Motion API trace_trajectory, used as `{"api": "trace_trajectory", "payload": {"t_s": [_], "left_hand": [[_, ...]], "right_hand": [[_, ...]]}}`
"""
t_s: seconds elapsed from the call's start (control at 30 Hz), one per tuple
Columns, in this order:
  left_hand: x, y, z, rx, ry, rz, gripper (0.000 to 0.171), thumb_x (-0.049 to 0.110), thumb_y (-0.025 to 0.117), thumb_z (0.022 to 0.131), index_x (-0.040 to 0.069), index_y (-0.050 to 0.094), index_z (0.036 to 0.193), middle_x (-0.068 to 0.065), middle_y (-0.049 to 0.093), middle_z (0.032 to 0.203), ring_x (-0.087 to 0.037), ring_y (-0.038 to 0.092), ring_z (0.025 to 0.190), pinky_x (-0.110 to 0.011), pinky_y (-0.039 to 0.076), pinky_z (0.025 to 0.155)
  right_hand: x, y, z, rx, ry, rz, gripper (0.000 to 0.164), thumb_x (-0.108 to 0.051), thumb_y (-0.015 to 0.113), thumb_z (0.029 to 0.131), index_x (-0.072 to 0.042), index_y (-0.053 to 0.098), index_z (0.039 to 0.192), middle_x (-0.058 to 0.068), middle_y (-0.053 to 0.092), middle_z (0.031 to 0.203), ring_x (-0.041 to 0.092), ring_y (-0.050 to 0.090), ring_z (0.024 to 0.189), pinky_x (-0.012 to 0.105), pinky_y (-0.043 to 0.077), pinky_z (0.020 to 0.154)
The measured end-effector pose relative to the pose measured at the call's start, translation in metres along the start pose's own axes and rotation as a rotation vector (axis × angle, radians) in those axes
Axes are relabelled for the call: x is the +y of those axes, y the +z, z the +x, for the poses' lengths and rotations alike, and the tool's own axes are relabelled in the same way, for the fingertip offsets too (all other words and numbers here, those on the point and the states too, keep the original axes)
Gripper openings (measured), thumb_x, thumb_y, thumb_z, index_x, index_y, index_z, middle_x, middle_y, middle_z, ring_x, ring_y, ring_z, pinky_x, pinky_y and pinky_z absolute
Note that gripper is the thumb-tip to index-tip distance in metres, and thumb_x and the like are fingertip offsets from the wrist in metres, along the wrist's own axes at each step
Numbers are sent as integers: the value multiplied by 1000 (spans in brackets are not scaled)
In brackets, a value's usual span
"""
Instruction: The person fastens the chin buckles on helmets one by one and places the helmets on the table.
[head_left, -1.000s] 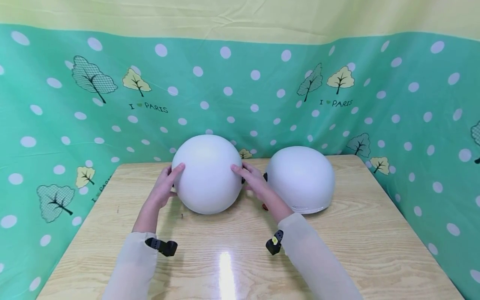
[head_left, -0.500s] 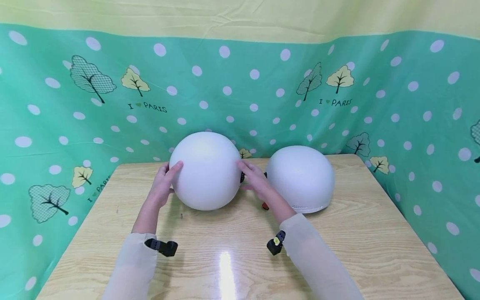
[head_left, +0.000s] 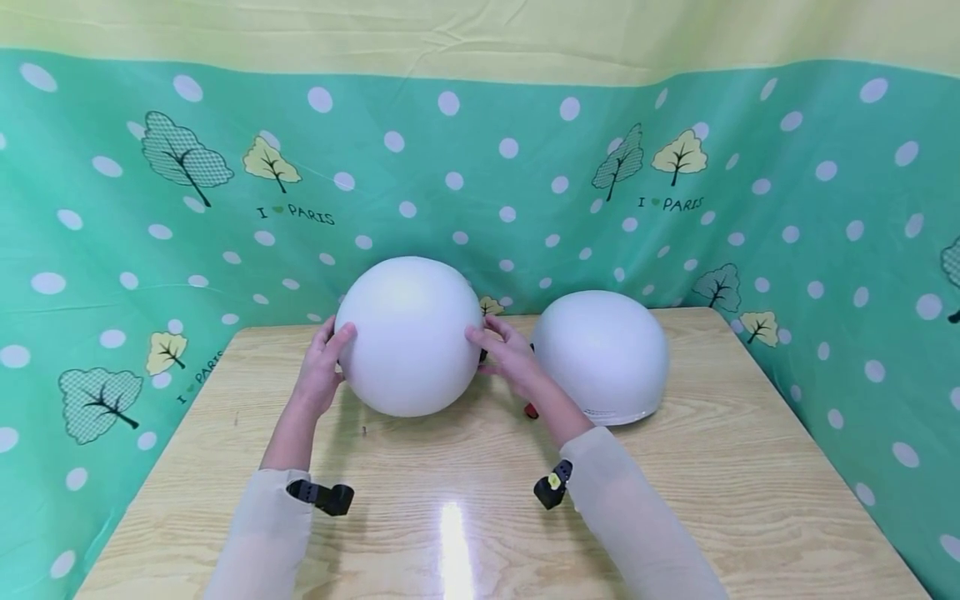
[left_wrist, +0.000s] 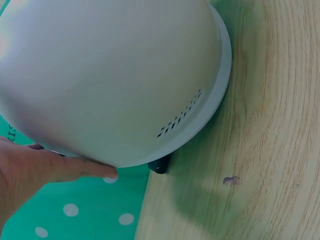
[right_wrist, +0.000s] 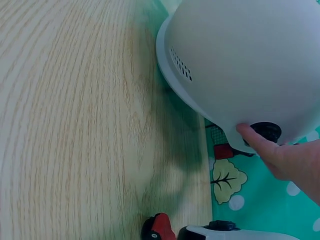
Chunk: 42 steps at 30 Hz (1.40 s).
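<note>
Two white helmets are in the head view. My left hand (head_left: 318,371) and my right hand (head_left: 512,358) grip the left helmet (head_left: 408,337) from its two sides, thumbs on the near face of the shell. Fingers on the far side are partly hidden. In the left wrist view a row of small vent slots (left_wrist: 180,114) shows near its rim. A black round part (right_wrist: 266,132) sits by my right thumb in the right wrist view, with a red buckle piece (right_wrist: 223,151) hanging below. The other helmet (head_left: 600,358) rests on the table at the right.
The wooden table (head_left: 420,517) carries both helmets near its back edge. A red buckle (head_left: 531,411) lies beside the right helmet. A green dotted curtain (head_left: 450,208) hangs behind the table and along both sides.
The left helmet has shifted slightly left and up in the head view, with both hands moving along on its sides. The right helmet has stayed in place.
</note>
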<state>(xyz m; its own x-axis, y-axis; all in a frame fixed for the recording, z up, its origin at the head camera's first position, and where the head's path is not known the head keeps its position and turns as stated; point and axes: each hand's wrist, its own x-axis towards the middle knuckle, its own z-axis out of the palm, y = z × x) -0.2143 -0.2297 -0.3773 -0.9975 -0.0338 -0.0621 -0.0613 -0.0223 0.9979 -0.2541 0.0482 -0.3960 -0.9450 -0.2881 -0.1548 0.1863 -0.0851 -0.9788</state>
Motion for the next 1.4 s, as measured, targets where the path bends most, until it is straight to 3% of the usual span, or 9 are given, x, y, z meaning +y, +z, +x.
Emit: {"api": "trace_trajectory", "payload": {"t_s": [0.3,0.5,0.7,0.9,1.2,1.4], "left_hand": [[0,1,1,33,14,1,76,46,43,94,13,5,151,-12,7,157,-40,23,139,-62,19,109],[1,3,-2,47,14,25,73,49,43,94,21,9,152,-10,8,157,-41,23,138,-65,20,106],[3,-1,-6,39,-23,120,74,57,39,91,30,7,151,-12,3,158,-47,18,139,-71,23,98],[0,-6,-10,-20,-39,133,71,57,39,92,36,4,150,-15,3,157,-55,22,133,-69,31,94],[-5,-5,-15,-41,-6,103,72,43,44,94,28,1,149,-10,-1,157,-49,25,134,-68,33,95],[-8,-3,-20,-13,-29,1,69,37,46,94,21,0,143,-10,-1,154,-45,22,136,-64,32,97]], "right_hand": [[1,-2,-3,-54,-36,-14,70,-30,67,84,-18,34,144,2,34,147,29,45,129,46,46,96],[-1,-2,-6,-51,-30,-18,70,-25,68,84,-20,34,144,9,39,145,27,43,131,50,41,100],[0,-4,-8,-34,-67,-60,73,-21,72,81,-24,35,143,3,33,149,23,34,138,49,37,105],[1,-6,-11,-6,-124,-221,86,-21,80,73,-31,34,144,-5,28,153,20,22,143,50,22,112],[8,-13,-15,-50,-144,-311,90,-25,82,72,-36,30,145,-6,24,154,22,24,143,52,27,110],[12,-16,-21,-113,-132,-202,77,-20,73,82,-29,31,146,-5,25,154,23,31,139,51,36,104]]}}
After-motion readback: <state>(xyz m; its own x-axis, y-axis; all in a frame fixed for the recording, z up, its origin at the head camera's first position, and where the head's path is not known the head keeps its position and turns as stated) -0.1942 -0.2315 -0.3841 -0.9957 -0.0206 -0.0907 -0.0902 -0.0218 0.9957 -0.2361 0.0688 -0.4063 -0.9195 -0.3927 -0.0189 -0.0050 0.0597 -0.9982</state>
